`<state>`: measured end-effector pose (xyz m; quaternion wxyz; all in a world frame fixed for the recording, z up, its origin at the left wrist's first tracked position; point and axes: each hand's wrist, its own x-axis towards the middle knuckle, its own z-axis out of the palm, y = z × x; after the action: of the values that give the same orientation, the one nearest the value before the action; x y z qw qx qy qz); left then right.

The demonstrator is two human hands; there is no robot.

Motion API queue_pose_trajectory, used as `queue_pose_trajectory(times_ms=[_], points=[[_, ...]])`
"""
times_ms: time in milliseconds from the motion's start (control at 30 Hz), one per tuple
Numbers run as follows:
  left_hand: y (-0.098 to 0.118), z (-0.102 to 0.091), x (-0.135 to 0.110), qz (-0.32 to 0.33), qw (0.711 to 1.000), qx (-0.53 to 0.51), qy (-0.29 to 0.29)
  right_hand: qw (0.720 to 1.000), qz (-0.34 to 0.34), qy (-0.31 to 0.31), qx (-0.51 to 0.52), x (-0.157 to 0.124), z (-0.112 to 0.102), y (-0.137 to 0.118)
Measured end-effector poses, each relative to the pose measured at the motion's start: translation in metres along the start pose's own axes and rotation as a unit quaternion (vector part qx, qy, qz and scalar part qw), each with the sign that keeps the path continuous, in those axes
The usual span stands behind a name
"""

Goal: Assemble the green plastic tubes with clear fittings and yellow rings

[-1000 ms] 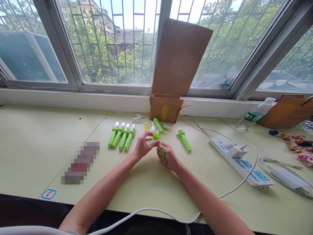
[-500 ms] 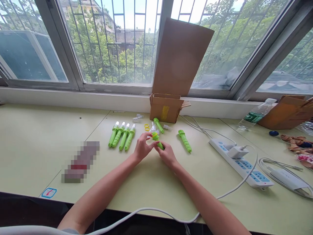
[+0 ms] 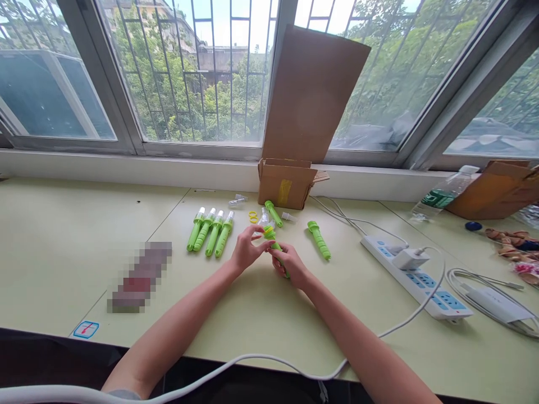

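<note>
A green flashlight-shaped plastic tube (image 3: 269,234) is held between both my hands above the table, its flared end pointing away from me. Yellow shows at that flared end, seemingly a ring seated on it. My left hand (image 3: 247,248) has its fingers and thumb closed about the flared end. Lower down, my right hand (image 3: 289,265) wraps the ridged body, and the tip sticks out below the fingers. Just beyond my hands lie loose yellow rings (image 3: 252,216), clear plastic pieces (image 3: 264,216) and another green tube (image 3: 273,214).
Several green tubes with clear caps (image 3: 214,234) lie in a row at left. One more green tube (image 3: 319,240) rests at right. Behind stands a cardboard box (image 3: 283,188). A power strip (image 3: 416,280) with cables, and a bottle (image 3: 444,193), are farther right.
My right hand has shifted slightly along the tube, and more of the tube's lower end now shows under its fingers. The left hand stays at the flared end.
</note>
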<state>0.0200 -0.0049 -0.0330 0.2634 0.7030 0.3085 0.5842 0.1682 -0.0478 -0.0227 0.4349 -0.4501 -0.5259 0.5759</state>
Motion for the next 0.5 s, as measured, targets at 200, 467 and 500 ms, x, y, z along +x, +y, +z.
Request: queue_pose_trajectory(times_ms=[200, 467, 500], points=[[-0.0014, 0.0006, -0.0024, -0.011, 0.999, -0.021, 0.032, 0.998, -0.011, 0.015, -0.060, 0.0003, 0.0048, 0.0030], [0.0013, -0.0036, -0.0024, 0.035, 0.995, 0.063, 0.065, 0.932, -0.153, 0.137, -0.298, 0.0041, 0.0077, 0.0043], [0.0013, -0.0036, -0.0027, 0.040, 0.994, 0.072, 0.065, 0.933, -0.153, 0.136, -0.297, 0.0044, 0.0074, 0.0044]])
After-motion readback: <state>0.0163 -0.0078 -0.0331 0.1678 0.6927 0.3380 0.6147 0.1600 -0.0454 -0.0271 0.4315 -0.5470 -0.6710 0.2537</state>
